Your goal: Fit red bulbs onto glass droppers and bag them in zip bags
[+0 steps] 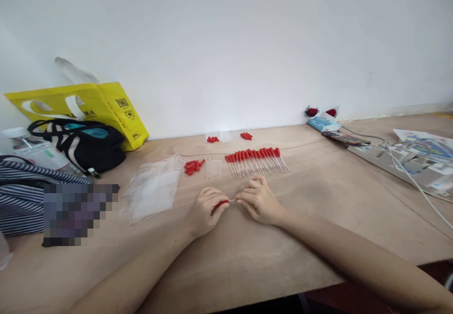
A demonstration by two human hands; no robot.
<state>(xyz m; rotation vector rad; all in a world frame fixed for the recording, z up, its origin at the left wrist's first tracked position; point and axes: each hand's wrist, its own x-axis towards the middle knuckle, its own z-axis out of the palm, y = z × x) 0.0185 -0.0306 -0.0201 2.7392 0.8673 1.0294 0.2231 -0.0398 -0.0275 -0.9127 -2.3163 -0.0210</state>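
My left hand pinches a red rubber dropper bulb above the table. Between my two hands runs a thin clear dropper tube; its left end meets the bulb, and its right end is in the closed fingers of my right hand. Just beyond my hands lies a long row of droppers with red bulbs, tips toward me. Left of that row are several bare clear tubes side by side. A small heap of loose red bulbs lies beside them.
Clear plastic bags lie left of my hands. Near the wall is another bag holding red bulbs. A yellow bag, black bag and bottle stand far left. Power strips with cables lie right.
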